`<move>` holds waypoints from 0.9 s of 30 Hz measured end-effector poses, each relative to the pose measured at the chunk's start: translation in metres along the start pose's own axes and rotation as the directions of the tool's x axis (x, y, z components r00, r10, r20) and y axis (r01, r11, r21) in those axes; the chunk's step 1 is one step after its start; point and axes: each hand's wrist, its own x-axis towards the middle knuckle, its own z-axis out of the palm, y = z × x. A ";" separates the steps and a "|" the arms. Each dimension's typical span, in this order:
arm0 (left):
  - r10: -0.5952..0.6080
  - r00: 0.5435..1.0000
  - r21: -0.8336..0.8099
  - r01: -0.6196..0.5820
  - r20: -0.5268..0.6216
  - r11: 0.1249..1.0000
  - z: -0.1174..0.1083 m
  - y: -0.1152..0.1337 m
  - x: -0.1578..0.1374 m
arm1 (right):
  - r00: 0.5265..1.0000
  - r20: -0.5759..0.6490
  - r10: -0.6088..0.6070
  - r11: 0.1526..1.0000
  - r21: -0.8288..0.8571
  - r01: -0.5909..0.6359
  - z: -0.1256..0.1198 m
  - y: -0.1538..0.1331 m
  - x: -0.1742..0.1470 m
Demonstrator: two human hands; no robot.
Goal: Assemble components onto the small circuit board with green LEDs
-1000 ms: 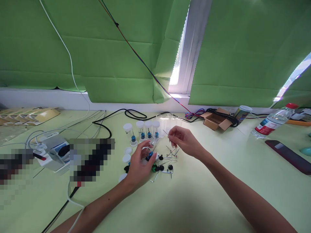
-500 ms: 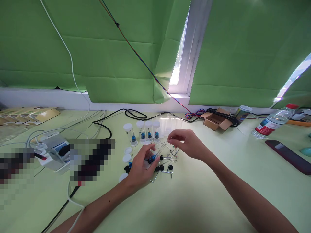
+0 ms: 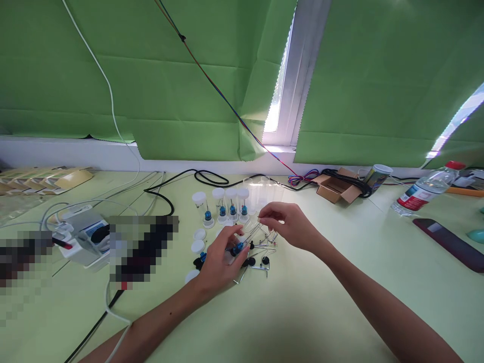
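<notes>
A clear tube [image 3: 251,235] with a blue piece [image 3: 238,248] at its lower end is being held aslant by the left hand [image 3: 220,257], centre of the frame.
The tube is being gripped between thumb and fingers, while the right hand [image 3: 290,224] is being held with fingers curling narrow beside its upper end; whether they are closed on anything cannot be told. Below and right of the tube, black round parts [image 3: 265,260] and thin metal rods [image 3: 259,268] are lying on the tabletop [image 3: 340,312]; left of the left hand, white lids [image 3: 197,246] are lying. Just behind, capped tubes [image 3: 220,204] holding blue pieces are standing in a row. Farther out, a cardboard box [image 3: 335,195] is lying open right of centre, and a bottle [image 3: 425,190] is leaning at far right.
</notes>
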 end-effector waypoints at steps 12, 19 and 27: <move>-0.277 0.958 -0.244 0.253 -0.069 0.936 0.002 0.001 0.004 | 0.995 -0.094 0.041 0.999 0.030 -0.039 0.002 0.003 0.001; -0.319 0.944 -0.382 0.264 -0.087 0.885 0.002 0.002 0.008 | 0.998 -0.027 0.064 0.998 -0.007 -0.065 0.016 0.006 -0.001; -0.278 0.949 -0.270 0.230 -0.152 0.935 0.004 -0.004 0.004 | 0.998 0.065 0.004 0.993 -0.115 0.003 0.048 0.025 -0.008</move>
